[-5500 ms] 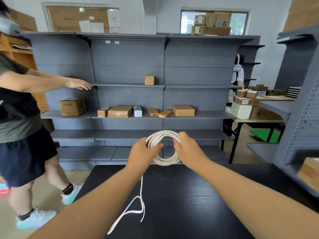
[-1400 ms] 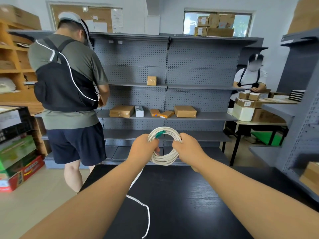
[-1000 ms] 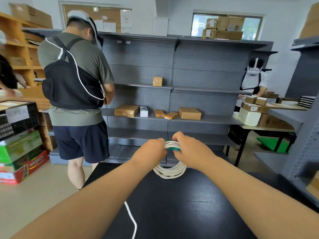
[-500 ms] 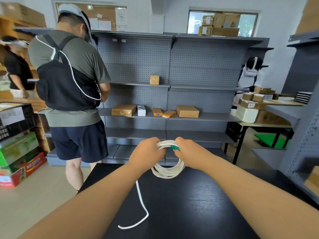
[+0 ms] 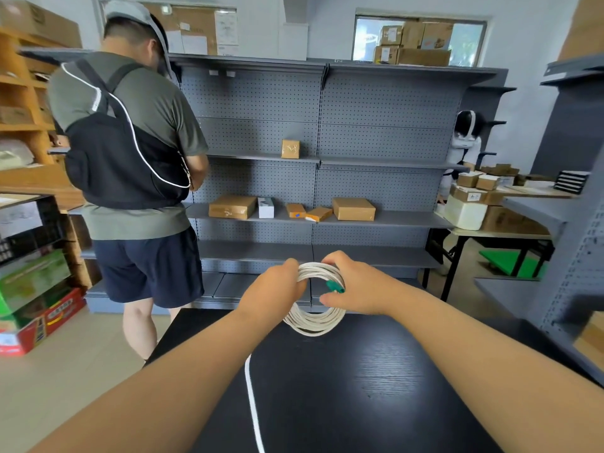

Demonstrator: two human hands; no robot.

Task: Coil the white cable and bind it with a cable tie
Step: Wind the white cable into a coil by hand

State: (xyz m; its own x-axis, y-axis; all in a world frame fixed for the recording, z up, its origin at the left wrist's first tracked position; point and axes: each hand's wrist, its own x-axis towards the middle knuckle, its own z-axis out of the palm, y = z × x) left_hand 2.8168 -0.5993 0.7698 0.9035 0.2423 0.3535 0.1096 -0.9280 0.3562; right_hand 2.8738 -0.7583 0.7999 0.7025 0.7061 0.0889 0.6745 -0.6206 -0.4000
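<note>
The white cable (image 5: 313, 323) is wound into a round coil that I hold upright above the far edge of the black table (image 5: 359, 387). My left hand (image 5: 273, 291) grips the coil's left side. My right hand (image 5: 354, 284) grips its right side, with a small green piece (image 5: 335, 286) at its fingertips against the coil; I cannot tell whether it is the cable tie or a connector. A loose tail of cable (image 5: 253, 407) hangs from under my left hand and runs down across the table towards me.
A person with a black backpack (image 5: 130, 152) stands close at the table's far left corner, facing grey shelves (image 5: 320, 217) with cardboard boxes. Another person (image 5: 464, 148) is at a box-laden table to the right. A grey rack (image 5: 575, 256) flanks the right side.
The green piece has gone from the top of the coil to its right side at my right fingertips. The loose tail has shortened and straightened on the table.
</note>
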